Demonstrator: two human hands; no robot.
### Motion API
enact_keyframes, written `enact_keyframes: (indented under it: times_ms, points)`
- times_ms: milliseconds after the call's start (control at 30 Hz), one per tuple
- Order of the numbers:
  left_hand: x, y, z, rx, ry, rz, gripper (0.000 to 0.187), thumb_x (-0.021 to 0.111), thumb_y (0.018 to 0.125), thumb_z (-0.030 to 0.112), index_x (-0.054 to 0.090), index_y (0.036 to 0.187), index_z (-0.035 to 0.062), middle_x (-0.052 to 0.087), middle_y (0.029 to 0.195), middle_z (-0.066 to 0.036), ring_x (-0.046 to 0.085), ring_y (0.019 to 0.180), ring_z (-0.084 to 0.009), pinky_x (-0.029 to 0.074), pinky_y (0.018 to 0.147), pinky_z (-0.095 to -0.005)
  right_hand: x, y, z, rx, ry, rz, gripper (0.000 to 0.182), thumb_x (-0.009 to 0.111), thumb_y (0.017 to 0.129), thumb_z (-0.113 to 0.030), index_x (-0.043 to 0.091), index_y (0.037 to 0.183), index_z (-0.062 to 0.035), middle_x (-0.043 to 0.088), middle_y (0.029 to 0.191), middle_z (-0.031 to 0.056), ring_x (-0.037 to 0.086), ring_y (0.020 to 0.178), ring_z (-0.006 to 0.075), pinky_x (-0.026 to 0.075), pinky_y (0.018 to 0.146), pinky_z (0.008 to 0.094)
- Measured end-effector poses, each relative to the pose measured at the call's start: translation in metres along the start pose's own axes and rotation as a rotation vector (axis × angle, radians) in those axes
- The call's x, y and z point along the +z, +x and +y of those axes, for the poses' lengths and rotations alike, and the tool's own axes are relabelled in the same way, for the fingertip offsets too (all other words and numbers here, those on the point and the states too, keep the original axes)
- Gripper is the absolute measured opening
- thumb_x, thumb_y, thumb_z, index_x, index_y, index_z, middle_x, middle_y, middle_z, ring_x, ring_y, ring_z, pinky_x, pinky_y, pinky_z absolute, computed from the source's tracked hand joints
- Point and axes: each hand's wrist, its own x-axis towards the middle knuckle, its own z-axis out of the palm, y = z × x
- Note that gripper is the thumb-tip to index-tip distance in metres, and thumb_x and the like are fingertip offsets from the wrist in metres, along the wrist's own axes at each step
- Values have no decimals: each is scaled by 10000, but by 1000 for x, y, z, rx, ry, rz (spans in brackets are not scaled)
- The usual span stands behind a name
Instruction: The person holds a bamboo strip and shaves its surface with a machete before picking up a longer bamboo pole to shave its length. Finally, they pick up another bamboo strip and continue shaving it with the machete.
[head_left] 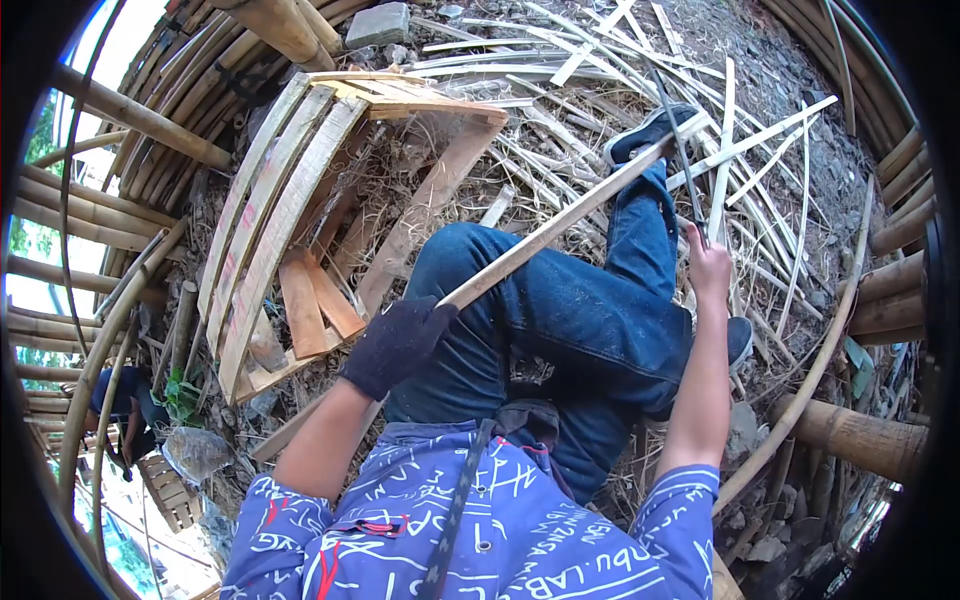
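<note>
My left hand (400, 345), in a dark glove, is closed around a long bamboo strip (575, 222). The strip slants across my raised knee and up toward my dark shoe (652, 128). Bare and wrapped round a handle, my right hand (710, 266) grips a long, thin-bladed knife (681, 150). Its dark blade points away from me and crosses the strip near the strip's far end. Under both arms are my bent legs in blue jeans (570, 300). Most of the knife's handle is hidden in my fist.
A slatted wooden crate (275, 215) lies tipped at the left, with loose boards (312, 300) inside it. Split bamboo strips (590, 55) litter the ground ahead and to the right. Bamboo poles (860, 437) border both sides. Another person (125, 405) is bent over at far left.
</note>
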Motion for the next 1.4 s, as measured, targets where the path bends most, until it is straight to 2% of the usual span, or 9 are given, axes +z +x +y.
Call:
enact_keyframes:
  times_ms: [167,233,333,600,733,900,1133,1333,1400]
  points:
    - [5,24,2,-115,-173,-58,198,540,892,177,615,1001,30,609,796,-204,615,719,-373,481,621,-453,-16,-38,-24,51,353,-64,724,572,836,-637,557,590,44,484,494,92,437,481,189,380,500,376]
    - [-4,30,11,-584,-411,-210,303,591,876,308,624,955,17,624,787,-242,624,748,-407,481,651,-471,-16,-67,-55,86,625,-185,541,661,841,-514,578,614,-31,465,512,-36,429,495,75,329,459,283]
    - [-3,27,12,-498,-334,-97,402,672,814,361,626,830,-37,604,709,-250,625,710,-394,460,626,-441,-14,-98,-105,58,803,-366,369,774,792,-328,576,619,-69,484,541,-62,397,499,29,300,452,238]
    - [-33,-22,17,-492,-160,-162,391,673,772,402,646,963,61,657,848,-205,646,812,-373,511,717,-454,29,-120,-176,-167,759,-240,351,805,721,-286,609,642,-5,552,537,7,454,501,70,400,493,279]
    - [-52,-75,-1,-493,-73,-185,427,682,747,436,658,998,91,673,865,-174,651,823,-357,513,740,-443,32,-123,-178,-235,568,-188,378,806,686,-365,659,683,-17,609,556,105,569,489,199,456,527,345]
    - [-99,-109,0,-796,-17,-627,546,697,707,569,689,944,78,678,898,-187,660,848,-340,509,751,-430,31,-127,-184,-278,399,-145,432,785,682,-442,672,699,-26,632,618,164,625,582,337,476,561,395]
    - [-122,-137,-7,-1060,-421,-601,545,688,738,564,695,938,57,678,785,-177,666,734,-282,501,689,-375,25,-131,-185,-315,395,-100,488,767,697,-472,635,658,-3,608,592,176,613,573,348,468,561,401]
    - [-49,-104,-15,-711,-427,-415,285,525,929,298,664,998,58,663,789,-184,644,733,-337,495,685,-411,1,-171,-161,-319,679,-297,542,666,854,-444,507,610,13,461,483,109,385,455,170,354,462,358]
    - [-23,-86,-24,-241,-272,-275,271,488,941,241,620,1089,56,633,777,-181,627,723,-331,493,664,-431,-13,-182,-160,-383,575,-285,538,664,857,-440,503,606,8,460,485,133,408,436,199,358,455,362]
